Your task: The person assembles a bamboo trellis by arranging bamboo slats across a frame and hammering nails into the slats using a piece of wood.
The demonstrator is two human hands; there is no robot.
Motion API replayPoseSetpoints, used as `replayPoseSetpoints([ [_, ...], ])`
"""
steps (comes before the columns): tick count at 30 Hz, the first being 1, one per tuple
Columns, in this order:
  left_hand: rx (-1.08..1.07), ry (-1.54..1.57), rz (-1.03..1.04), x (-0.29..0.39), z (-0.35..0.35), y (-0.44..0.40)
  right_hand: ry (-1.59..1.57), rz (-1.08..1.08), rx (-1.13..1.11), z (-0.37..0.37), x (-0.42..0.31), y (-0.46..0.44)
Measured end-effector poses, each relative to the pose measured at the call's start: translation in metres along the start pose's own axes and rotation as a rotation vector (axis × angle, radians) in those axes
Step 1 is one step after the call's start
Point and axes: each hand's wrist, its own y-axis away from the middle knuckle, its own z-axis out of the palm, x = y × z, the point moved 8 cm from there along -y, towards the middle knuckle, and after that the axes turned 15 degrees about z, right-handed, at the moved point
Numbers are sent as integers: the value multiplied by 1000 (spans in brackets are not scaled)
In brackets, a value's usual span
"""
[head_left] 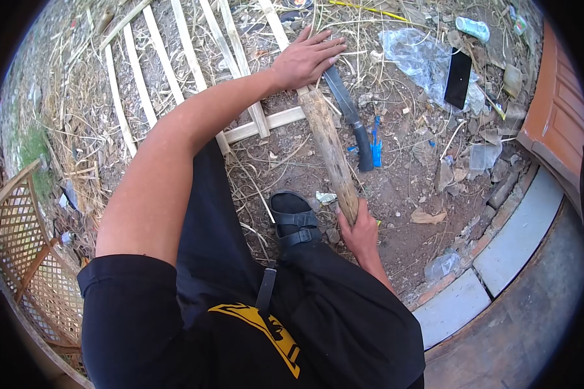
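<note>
My right hand (362, 235) is wrapped round the lower end of a rough wooden stick (329, 139). The stick's upper end lies over a pale bamboo slat (274, 23), close below my left hand (309, 58). That left hand rests palm down on the slat, its fingers stretched out to the right. Beside the stick lies a machete (344, 97) with a dark handle, its blade tip close to or under my left fingers. More pale slats (164, 55) lie side by side on the ground to the left, and a short crosspiece (266, 124) touches some of them.
A phone (458, 78) lies on clear plastic sheeting (412, 55) at the right. Blue plastic scraps (376, 142) sit by the machete handle. A woven bamboo basket (32, 259) stands at the left. Pale tiles (519, 227) edge the ground at the lower right.
</note>
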Motion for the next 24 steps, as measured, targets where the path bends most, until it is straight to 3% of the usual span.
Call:
replayPoseSetpoints([
  [2,-22,-42,-7,-4,-1,-5,16,54,-43,5,1,0],
  [5,-246,-117,102,-8,-5,-14,-144,51,31,-1,-9,9],
  [8,-203,-153,118,-9,-2,-8,-226,-25,101,-4,-14,14],
  [14,-216,-320,92,-8,6,-6,-23,34,26,12,-4,10],
  [15,-323,-308,44,-10,9,-8,-102,5,61,1,-16,15],
  [18,-303,-344,58,-13,14,-5,-221,-82,150,-7,-20,23],
  [21,-197,-87,78,-16,14,-3,-111,-100,177,1,-12,20],
  [22,-139,34,93,-17,12,-5,-40,-9,130,6,-4,15],
  [24,-146,5,94,-25,7,-10,29,58,87,5,-9,1],
])
